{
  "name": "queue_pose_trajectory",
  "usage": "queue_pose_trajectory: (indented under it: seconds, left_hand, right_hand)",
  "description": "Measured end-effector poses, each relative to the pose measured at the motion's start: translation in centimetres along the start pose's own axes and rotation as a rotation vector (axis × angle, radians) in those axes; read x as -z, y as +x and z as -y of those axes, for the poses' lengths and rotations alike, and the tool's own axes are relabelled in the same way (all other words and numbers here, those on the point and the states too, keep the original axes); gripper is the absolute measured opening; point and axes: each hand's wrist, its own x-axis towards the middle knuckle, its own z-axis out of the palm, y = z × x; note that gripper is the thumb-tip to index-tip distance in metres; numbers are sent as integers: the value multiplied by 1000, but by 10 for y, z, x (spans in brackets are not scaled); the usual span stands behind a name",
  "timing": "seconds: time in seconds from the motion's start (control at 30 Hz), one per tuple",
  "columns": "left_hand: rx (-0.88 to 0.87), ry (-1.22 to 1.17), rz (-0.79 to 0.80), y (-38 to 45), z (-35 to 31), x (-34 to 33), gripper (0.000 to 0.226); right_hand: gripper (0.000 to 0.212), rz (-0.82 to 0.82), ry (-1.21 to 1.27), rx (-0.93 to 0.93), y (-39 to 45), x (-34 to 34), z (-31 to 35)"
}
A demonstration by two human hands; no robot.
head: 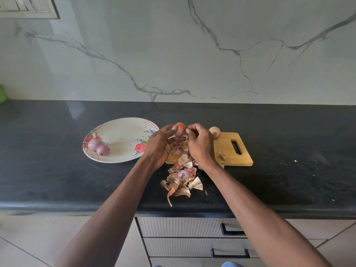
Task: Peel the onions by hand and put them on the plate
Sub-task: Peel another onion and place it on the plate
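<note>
**2 onions plated, 1 in hand, 1 waiting**

2 peeled onions [98, 147] lie together at the left side of the plate [123, 130], touching or nearly so. I read that as finished pieces parked clear of the work zone.

My left hand [160, 143] cups the onion in hand [180, 129] from the left, thumb across its top and fingers curled beneath, lifted above the far left end of the cutting board [227, 149]. I judge this grip steadies it for stripping. My right hand [200, 144] meets it from the right, fingertips pinched at the skin; whether a flap is actually caught, I cannot tell.

1 unpeeled onion [214, 132] rests at the board's far edge, just beside the right hand. Loose skins [181, 180] lie below the hands, spilling from the board onto the counter [57, 180].
</note>
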Motion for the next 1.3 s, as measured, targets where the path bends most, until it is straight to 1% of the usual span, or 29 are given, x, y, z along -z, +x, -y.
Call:
queue_pose_trajectory:
  seconds: [0.1,0.17,0.3,0.4,0.5,0.57,0.6,0.67,0.73,0.8,0.87,0.9,1.0,1.07,1.13,1.2,1.3]
  left_hand:
    - [3,-6,2,-1,-1,-1,25]
    - [12,-8,-3,-1,-1,-1,25]
    - [20,-10,-12,0,0,0,24]
    - [18,-39,-22,2,1,1,21]
    - [3,-27,-35,1,2,-1,21]
    - [-26,-24,-71,2,2,-3,20]
    - [-48,-30,-97,3,2,-2,19]
    - [-89,-45,-141,5,0,1,17]
    - [-102,-60,-153,5,-1,3,16]
    - [-103,-73,-134,4,-2,5,18]
    - [-101,-97,-115,4,-2,6,20]
    - [-99,-107,-110,4,-3,7,22]
    - [-97,-102,-108,6,-3,8,24]
    - [-106,-88,-100,6,-2,8,23]
    - [-106,-60,-86,5,0,6,22]
    - [-104,-24,-60,3,2,6,22]
    - [-107,-8,-42,4,4,9,28]
  right_hand:
    - [11,66,70,-142,5,1,0]
    - [12,94,175,-238,5,1,2]
    - [20,134,555,-408,5,6,9]
    - [22,147,847,-525,7,8,12]
    - [21,94,938,-559,7,9,15]
    - [18,8,876,-547,7,9,13]
    - [16,-45,771,-520,7,9,11]
    - [13,-109,436,-411,7,9,6]
    - [18,-87,142,-238,4,9,3]
    - [20,-54,-82,-41,1,6,2]
    - [17,-45,-222,89,-1,3,1]
    - [20,-41,-220,109,-2,3,1]
    - [29,-37,-85,131,-2,8,5]
    - [38,2,-26,154,-3,8,8]
    - [46,47,5,136,-5,6,8]
    - [46,64,48,84,-4,5,7]
    - [39,70,145,10,-2,6,4]
